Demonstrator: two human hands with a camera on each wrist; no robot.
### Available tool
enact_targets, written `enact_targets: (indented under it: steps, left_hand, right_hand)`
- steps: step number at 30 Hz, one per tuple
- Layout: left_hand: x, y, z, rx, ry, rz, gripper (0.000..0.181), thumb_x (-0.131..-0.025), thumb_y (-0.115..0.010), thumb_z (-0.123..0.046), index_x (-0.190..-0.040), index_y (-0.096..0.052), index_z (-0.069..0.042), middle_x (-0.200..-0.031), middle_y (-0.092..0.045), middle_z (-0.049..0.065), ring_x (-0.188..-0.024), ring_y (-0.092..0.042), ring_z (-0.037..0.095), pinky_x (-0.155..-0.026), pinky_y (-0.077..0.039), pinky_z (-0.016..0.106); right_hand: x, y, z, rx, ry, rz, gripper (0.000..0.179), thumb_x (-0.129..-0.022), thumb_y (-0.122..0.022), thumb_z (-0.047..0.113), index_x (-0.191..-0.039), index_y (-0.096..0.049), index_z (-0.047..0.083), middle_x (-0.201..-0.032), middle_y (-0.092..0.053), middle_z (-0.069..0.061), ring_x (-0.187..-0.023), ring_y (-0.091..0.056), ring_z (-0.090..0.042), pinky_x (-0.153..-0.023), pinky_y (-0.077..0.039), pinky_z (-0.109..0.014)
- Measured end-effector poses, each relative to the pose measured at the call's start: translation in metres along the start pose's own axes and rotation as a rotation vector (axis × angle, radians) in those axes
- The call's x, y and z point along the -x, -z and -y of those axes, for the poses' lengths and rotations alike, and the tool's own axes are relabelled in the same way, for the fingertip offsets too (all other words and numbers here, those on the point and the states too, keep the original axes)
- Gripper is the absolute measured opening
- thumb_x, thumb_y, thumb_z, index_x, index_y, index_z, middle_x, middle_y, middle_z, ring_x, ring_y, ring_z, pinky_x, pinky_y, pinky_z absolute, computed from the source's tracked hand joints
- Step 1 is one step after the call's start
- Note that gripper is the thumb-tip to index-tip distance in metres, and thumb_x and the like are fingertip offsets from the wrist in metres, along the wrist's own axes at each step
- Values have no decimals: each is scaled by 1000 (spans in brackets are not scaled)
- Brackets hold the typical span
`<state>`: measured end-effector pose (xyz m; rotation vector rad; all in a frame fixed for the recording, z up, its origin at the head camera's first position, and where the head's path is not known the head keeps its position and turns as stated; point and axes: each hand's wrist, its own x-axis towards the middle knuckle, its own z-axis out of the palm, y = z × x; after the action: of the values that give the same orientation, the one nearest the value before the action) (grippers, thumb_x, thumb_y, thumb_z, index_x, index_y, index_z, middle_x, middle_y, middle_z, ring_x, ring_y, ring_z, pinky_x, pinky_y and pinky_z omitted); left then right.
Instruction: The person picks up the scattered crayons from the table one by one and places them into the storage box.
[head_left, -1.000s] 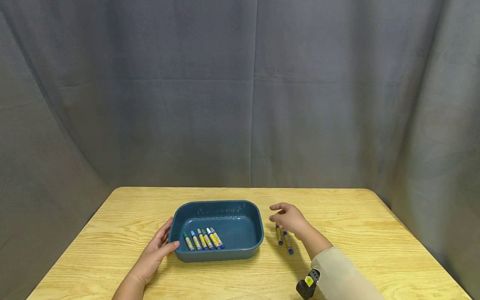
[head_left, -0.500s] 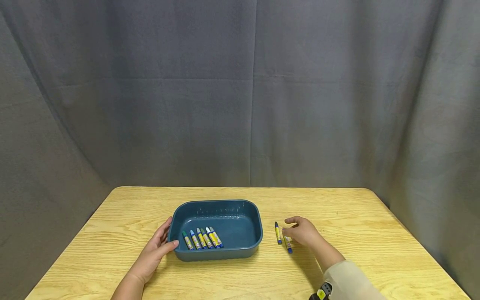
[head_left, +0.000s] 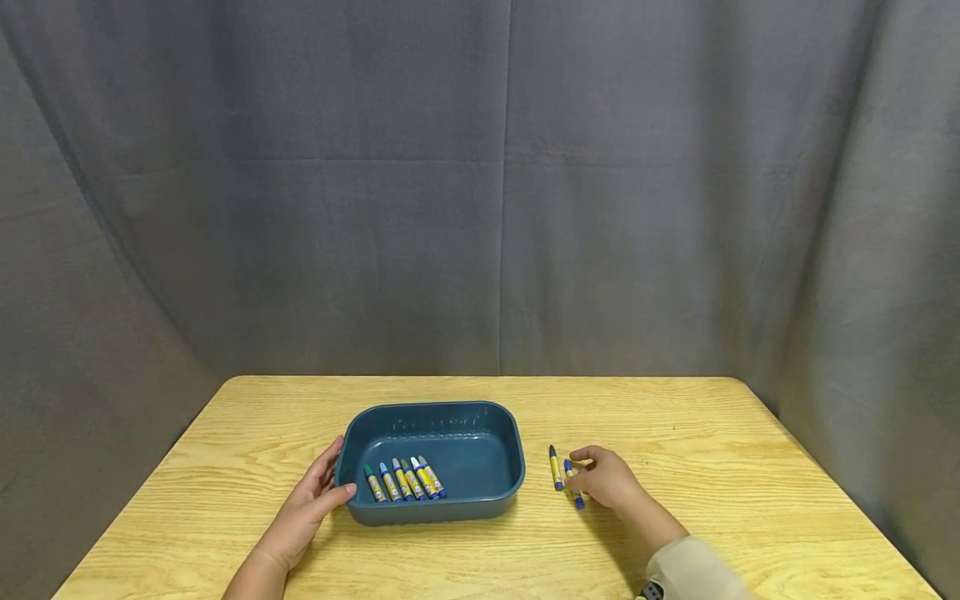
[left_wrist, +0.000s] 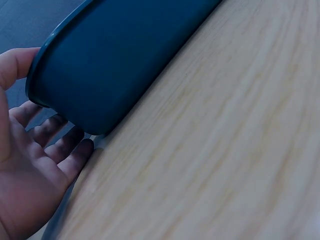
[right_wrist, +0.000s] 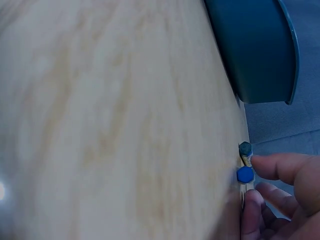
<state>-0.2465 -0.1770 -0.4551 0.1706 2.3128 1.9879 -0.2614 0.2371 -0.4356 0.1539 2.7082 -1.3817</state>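
Note:
In the head view a dark teal plastic bin [head_left: 480,506] stands on the table with several crayons [head_left: 405,480] in yellow-and-blue wrappers lying side by side at its left. My left hand [head_left: 303,508] grips the bin's left end, thumb on the rim and fingers along the outside wall. To the right of the bin, my right hand [head_left: 607,479] is at a blue crayon [head_left: 578,502] on the tabletop, pinching it between thumb and fingers; its middle is partly covered. A dark-tipped crayon [head_left: 556,468] lies just left of it, untouched. The right wrist view shows the blue crayon's end [right_wrist: 245,175] between my fingertips.
The wooden table [head_left: 480,562] has a grey curtain [head_left: 480,208] behind it and at both sides. Between the bin's right wall and the dark-tipped crayon is a narrow strip of tabletop.
My right hand has drawn back from above the two loose crayons, shifting right and down to the blue one. My left hand keeps its hold on the bin, which stays in place.

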Motion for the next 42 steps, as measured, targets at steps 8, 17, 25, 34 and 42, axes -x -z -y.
enact_targets:
  steps: [8, 17, 25, 34, 42]
  left_hand:
    - [2, 1, 0, -1, -12, -10, 76, -95, -57, -15, -158, -15, -12, -162, -21, 16, -120, -34, -11, -91, -33, 1]
    - [1, 2, 2, 13, -7, -4, 77, -95, -57, -15, -158, -14, -12, -163, -19, 15, -112, -36, -24, -92, -32, 1]
    - [2, 2, 2, 11, -22, -3, 76, -95, -57, -14, -158, -15, -11, -163, -19, 17, -113, -37, -24, -92, -32, 1]
    - [1, 1, 2, 21, -12, -4, 76, -95, -57, -15, -158, -14, -12, -163, -19, 16, -112, -36, -25, -92, -32, 1]
    - [-1, 0, 3, 24, -22, 2, 76, -95, -57, -15, -158, -15, -11, -163, -20, 17, -119, -37, -19, -93, -33, 2]
  right_hand:
    - [0, -4, 0, 31, 30, -27, 47, -78, -68, 4, -124, -59, -6, -90, -60, -12, -71, -52, -19, -59, -44, -28]
    - [-2, -5, 2, -7, 24, -37, 43, -81, -59, 1, -124, -59, -7, -86, -58, -11, -63, -50, -16, -55, -45, -26]
    - [-8, 2, 13, -150, 12, 1, 46, -87, -53, -1, -133, -51, -6, -81, -51, -7, -56, -39, -12, -52, -36, -23]
    - [-16, 5, 47, -220, 56, 18, 48, -89, -52, 1, -137, -51, -1, -87, -54, -6, -67, -47, -15, -60, -43, -30]
    - [-27, -13, 71, -248, 105, 24, 47, -87, -52, 2, -134, -56, 0, -86, -56, -5, -73, -53, -16, -66, -50, -33]
